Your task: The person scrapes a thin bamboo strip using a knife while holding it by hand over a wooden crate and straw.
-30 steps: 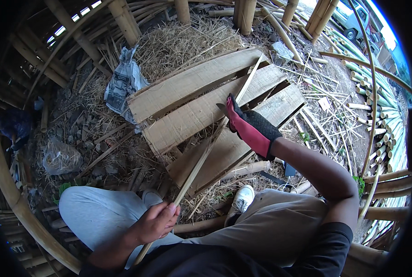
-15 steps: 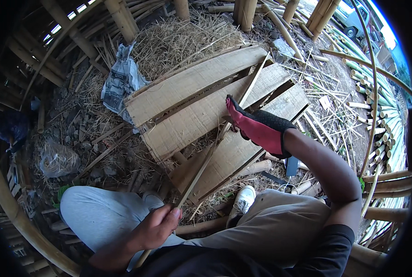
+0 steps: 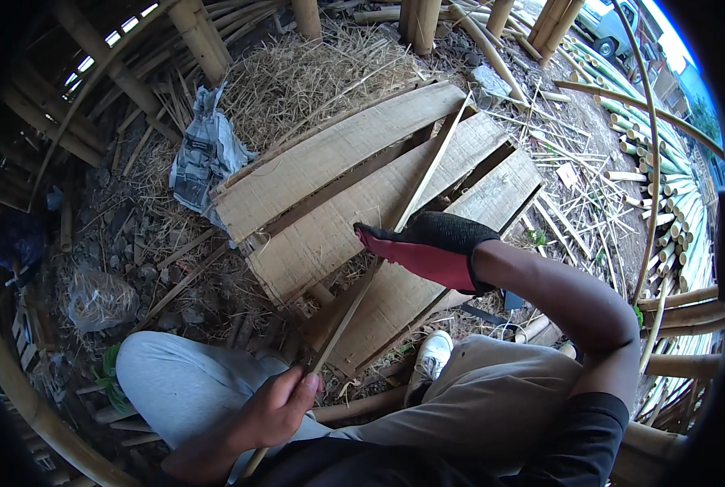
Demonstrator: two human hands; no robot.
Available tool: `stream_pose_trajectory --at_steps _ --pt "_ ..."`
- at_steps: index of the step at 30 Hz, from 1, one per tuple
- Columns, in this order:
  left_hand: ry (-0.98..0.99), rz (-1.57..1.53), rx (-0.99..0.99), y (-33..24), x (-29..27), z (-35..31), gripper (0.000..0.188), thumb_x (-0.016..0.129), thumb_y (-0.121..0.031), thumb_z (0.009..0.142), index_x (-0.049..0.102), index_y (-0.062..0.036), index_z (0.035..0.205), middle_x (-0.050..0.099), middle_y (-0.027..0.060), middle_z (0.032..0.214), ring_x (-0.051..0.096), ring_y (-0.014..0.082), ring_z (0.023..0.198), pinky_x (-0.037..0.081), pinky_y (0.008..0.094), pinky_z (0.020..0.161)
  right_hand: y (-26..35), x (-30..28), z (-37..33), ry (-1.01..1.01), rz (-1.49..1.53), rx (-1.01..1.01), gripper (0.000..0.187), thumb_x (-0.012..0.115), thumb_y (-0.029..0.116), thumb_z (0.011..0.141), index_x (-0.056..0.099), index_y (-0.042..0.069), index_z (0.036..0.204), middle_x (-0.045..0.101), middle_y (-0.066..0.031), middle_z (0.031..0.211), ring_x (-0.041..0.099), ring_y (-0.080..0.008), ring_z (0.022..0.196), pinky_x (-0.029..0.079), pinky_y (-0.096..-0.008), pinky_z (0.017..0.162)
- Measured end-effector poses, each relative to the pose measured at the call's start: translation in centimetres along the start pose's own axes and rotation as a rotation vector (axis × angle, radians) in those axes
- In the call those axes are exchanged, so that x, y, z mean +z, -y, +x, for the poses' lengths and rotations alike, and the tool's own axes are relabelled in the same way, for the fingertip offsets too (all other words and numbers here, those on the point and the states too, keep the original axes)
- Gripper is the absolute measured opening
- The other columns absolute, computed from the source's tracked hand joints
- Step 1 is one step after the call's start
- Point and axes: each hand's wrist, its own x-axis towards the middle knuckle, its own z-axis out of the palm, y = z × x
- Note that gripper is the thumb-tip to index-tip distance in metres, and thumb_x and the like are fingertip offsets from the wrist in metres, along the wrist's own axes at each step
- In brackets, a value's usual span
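A long, thin bamboo strip (image 3: 433, 172) runs slantwise from the far end of the wooden planks (image 3: 362, 199) down toward my body. Near my lap my bare left hand (image 3: 279, 408) is closed around the lower part of the strip, thumb on top. My right hand (image 3: 435, 247), in a pink and black glove, lies across the middle of the strip, over the planks. Its fingers are curled underneath and out of sight, so whatever else they grip is hidden. Beyond my left hand, the strip's lower end passes down beside my leg.
Crumpled newspaper (image 3: 204, 158) lies left of the planks, a straw heap (image 3: 305, 81) behind them. Bamboo poles (image 3: 677, 235) are stacked at the right, near scattered slivers (image 3: 569, 223). A clear plastic bag (image 3: 103, 300) rests at the left. Bamboo posts (image 3: 419, 28) stand at the back.
My right hand has moved along the strip toward me and to the left, its thumb now lower. A small dark pointed thing beside it earlier is now hidden. My left hand keeps its hold.
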Motion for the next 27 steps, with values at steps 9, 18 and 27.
stream_pose_trajectory --at_steps 9,18,27 --pt "-0.063 0.173 0.007 -1.4 -1.0 1.4 0.028 0.042 -0.028 0.107 0.054 -0.0028 0.102 0.05 0.0 0.072 0.045 0.0075 0.065 0.041 0.0266 0.061 -3.2 1.6 3.5 0.003 0.574 0.128 0.066 0.051 0.075 0.089 0.063 0.011 0.079 0.051 0.0021 0.067 0.042 -0.0092 0.06 0.036 -0.0278 0.057" --pt "-0.101 0.284 0.071 -2.9 -1.7 2.6 0.027 0.047 -0.025 0.105 0.05 0.0002 0.094 0.056 0.0202 0.064 0.058 0.0378 0.059 0.043 0.0451 0.057 -2.3 0.7 3.4 -0.031 0.649 0.147 0.066 0.045 0.081 0.088 0.051 0.017 0.069 0.045 0.0056 0.065 0.036 -0.0082 0.056 0.031 -0.0261 0.054" --pt "-0.1 0.308 0.088 -2.6 -2.2 3.1 0.026 0.048 -0.024 0.104 0.05 0.0006 0.096 0.057 0.0199 0.064 0.06 0.0378 0.059 0.044 0.0449 0.056 -2.1 -1.6 3.8 0.063 0.086 0.113 0.085 0.038 0.08 0.088 0.072 0.002 0.089 0.063 -0.0178 0.072 0.064 -0.0279 0.073 0.051 -0.0404 0.08"
